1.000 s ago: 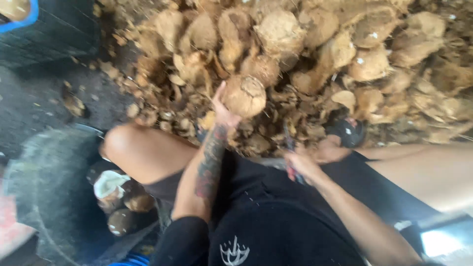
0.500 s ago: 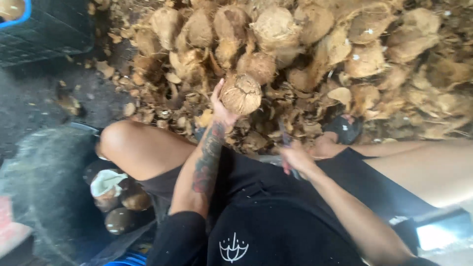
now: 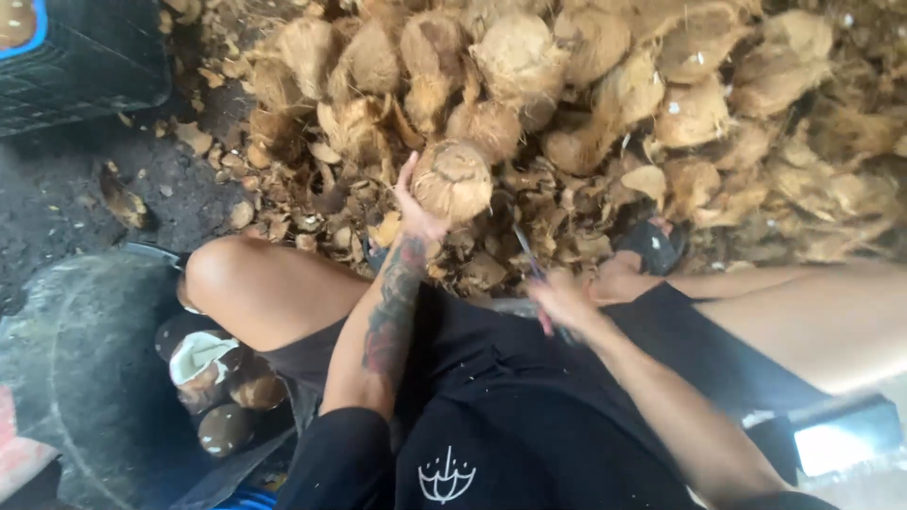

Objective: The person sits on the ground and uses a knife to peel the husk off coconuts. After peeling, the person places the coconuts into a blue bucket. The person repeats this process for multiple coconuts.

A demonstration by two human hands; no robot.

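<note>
Black short-sleeved shirt and black shorts, small white umbrella-like emblem on the cloth near the bottom edge. Left forearm (image 3: 392, 312) heavily tattooed, dark ink. Black sandal (image 3: 650, 246) on one foot.

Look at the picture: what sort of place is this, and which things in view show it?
Probably an outdoor coconut-husking spot. A big heap of husks covers the dirt ground, the left hand holds a coconut, the right hand grips a blade, and shelled pieces lie beside the knee.

A rough coconut-husking yard: heaped husked coconuts (image 3: 529, 66) and husk scraps (image 3: 283, 217) cover dark ground (image 3: 66, 189).
</note>
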